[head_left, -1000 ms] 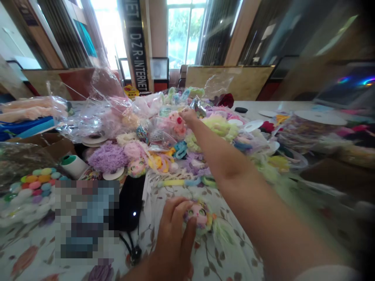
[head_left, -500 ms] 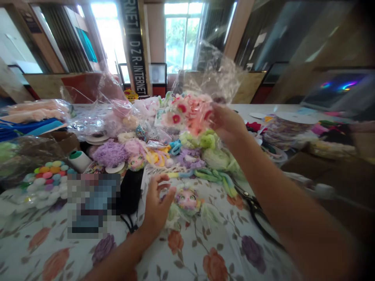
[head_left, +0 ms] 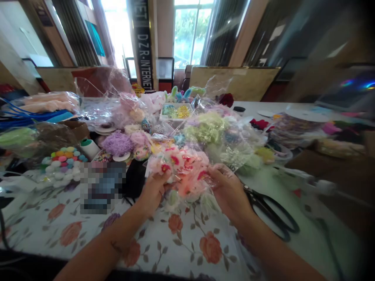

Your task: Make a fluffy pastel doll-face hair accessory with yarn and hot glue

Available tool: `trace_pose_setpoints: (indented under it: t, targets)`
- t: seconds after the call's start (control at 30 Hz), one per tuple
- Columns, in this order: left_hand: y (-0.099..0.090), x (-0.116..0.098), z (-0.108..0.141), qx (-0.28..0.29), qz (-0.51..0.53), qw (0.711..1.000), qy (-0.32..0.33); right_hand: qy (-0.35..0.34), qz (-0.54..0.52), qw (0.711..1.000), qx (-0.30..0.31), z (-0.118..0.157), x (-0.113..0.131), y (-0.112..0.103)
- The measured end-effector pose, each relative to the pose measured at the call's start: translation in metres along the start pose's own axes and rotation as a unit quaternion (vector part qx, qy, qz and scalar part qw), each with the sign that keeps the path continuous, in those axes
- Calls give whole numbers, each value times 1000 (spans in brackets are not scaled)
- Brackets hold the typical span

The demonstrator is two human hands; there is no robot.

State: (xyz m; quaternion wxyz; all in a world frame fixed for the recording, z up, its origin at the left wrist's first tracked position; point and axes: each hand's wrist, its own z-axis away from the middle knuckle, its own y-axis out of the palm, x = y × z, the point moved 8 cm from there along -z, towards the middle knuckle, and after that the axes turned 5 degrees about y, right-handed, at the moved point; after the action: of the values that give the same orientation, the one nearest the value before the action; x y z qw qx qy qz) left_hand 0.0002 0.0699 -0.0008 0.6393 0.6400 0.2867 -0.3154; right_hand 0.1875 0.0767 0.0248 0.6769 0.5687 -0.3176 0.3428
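Note:
Between my two hands is a clear plastic bag of pink, white and red artificial flowers, held a little above the flowered tablecloth. My left hand is closed on the bag's left side. My right hand grips its right side, with the fingers partly hidden by the plastic. Pale green tufts show below the bag. The doll face they lay beside is hidden behind it. Black-handled scissors lie to the right of my right hand.
Yarn and craft bits crowd the table's middle, with a doll head, purple yarn and a bag of green material. Coloured pompoms and a thread spool stand left. A white tray sits farther back.
My right hand has brought the bag of flowers down and nearer from above the pile. My left hand, empty before, has taken hold of its left side. The view has shifted slightly.

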Motion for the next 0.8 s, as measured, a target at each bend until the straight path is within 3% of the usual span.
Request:
trace_pose_setpoints:
  t: [0.23, 0.3, 0.37, 0.47, 0.53, 0.67, 0.8]
  targets:
    - [-5, -10, -4, -31, 50, 998, -12, 15, 83, 995, 52, 6, -3, -1]
    - [-11, -15, -9, -46, 62, 997, 1, -9, 72, 997, 36, 1, 13, -10]
    - [-20, -20, -13, -68, 71, 995, 14, -85, 57, 995, -6, -3, 44, -22]
    - [-26, -26, -18, -82, 75, 993, 28, -252, 119, 959, -51, 0, 102, -32]
    - [-26, -28, -19, -78, 78, 993, 29, -312, 224, 922, -50, 2, 127, -26]
    - [-24, -26, -17, -81, 69, 994, 14, -244, 421, 873, -32, -9, 131, -13]
    - [-24, -23, -15, -80, 45, 996, -4, -232, 497, 835, -54, -17, 127, -13]
